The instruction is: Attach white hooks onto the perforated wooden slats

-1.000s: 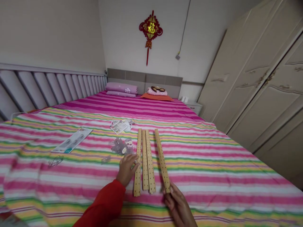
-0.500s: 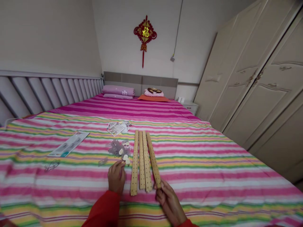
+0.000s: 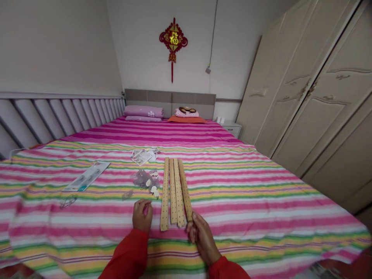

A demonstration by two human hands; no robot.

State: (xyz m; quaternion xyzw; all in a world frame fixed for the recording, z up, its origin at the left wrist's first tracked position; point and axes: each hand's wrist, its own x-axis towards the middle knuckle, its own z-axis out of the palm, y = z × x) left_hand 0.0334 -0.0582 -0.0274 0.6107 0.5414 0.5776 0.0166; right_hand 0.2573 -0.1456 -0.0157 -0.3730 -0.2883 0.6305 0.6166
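Several long tan strips (image 3: 164,197) with rows of dark dots lie side by side on the striped sheet, pointing away from me. My right hand (image 3: 205,237) pinches the near end of the rightmost dotted strip (image 3: 185,190) between thumb and fingers. To the left of the strips, my left hand (image 3: 142,216) hovers over the sheet with its fingers curled towards the thumb. Whether something small sits in that pinch I cannot make out. Just beyond it is a pile of small clear plastic bags (image 3: 142,179) with white tags (image 3: 154,190).
Clear and white packaging (image 3: 145,155) lies farther back. At left are a flat blister pack (image 3: 87,177) and a tangle of thin wire (image 3: 68,201). Folded bedding (image 3: 143,111) rests by the headboard (image 3: 157,97). A rail (image 3: 58,112) borders the bed's left; wardrobes (image 3: 290,100) stand right.
My left hand has drawn back from the white tags, its fingers now more curled. My right hand stays at the rightmost strip's end. The camera view has shifted slightly.
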